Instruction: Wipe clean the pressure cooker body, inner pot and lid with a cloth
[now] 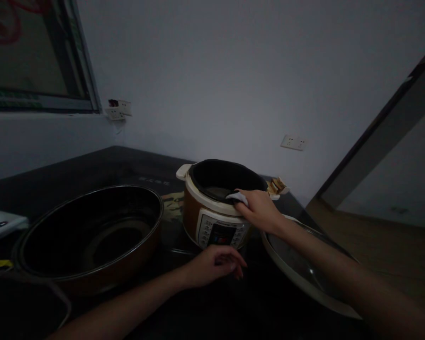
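Note:
An open pressure cooker [212,225] with a white rim, brown body and a button panel stands on the dark counter [102,165]. My right hand [260,208] rests on its near right rim, closed on a small white cloth [238,196] pressed against the rim. My left hand [216,267] lies on the counter just in front of the cooker, fingers loosely curled, holding nothing that I can see. The cooker's dark inner pot [226,182] looks empty.
A large dark round pan [92,236] sits to the left of the cooker. A glass lid [304,264] lies to the right under my forearm. Wall sockets [293,142] are behind, another socket [118,109] near the window. A white object [0,223] lies at the far left.

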Available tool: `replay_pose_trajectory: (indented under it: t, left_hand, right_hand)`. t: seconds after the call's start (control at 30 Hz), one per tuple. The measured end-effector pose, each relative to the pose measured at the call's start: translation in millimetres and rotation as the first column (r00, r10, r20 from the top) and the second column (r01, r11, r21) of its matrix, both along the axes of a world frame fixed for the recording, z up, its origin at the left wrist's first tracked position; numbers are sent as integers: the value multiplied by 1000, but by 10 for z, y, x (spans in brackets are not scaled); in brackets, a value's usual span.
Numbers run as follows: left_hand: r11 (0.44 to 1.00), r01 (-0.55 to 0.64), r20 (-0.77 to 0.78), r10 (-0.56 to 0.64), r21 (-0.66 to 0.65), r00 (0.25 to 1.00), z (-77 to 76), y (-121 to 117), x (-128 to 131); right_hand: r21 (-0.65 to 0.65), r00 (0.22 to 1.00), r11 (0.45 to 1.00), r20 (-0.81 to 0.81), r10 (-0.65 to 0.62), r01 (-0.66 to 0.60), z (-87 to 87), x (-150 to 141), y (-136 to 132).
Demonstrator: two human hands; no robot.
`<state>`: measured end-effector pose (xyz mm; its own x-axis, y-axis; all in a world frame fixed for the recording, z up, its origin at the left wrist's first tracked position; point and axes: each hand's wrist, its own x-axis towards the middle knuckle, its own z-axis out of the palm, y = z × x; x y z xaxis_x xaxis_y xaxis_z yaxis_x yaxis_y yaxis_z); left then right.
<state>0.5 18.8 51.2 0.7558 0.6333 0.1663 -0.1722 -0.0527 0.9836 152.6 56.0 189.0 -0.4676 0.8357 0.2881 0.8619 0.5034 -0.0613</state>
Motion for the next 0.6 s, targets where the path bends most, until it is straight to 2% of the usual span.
replay_pose_trajectory:
  t: [0.17, 0.33, 0.47, 0.53, 0.6]
  left_hand:
    - [983, -53, 4, 53, 175, 999, -195, -109, 8]
    - [963, -72, -89, 98, 260, 991, -343, -266, -64]
    - [956, 21, -75, 1, 293, 997, -520, -242, -22]
    - [953, 103, -71, -87, 286, 994, -657, -169, 33]
    - [952, 182, -104, -161, 247, 982, -764, -96, 77]
  right_hand:
    - [-63, 994, 993, -61, 92, -96, 11, 58, -110]
    - [-153, 993, 981, -35, 117, -121, 53, 73, -206]
    - [-254, 985, 952, -50, 165, -173, 173, 96, -246]
    - [-368, 979, 907, -81, 187, -204, 279, 115, -249]
    - [-507, 978, 836, -110, 178, -210, 403, 130, -233]
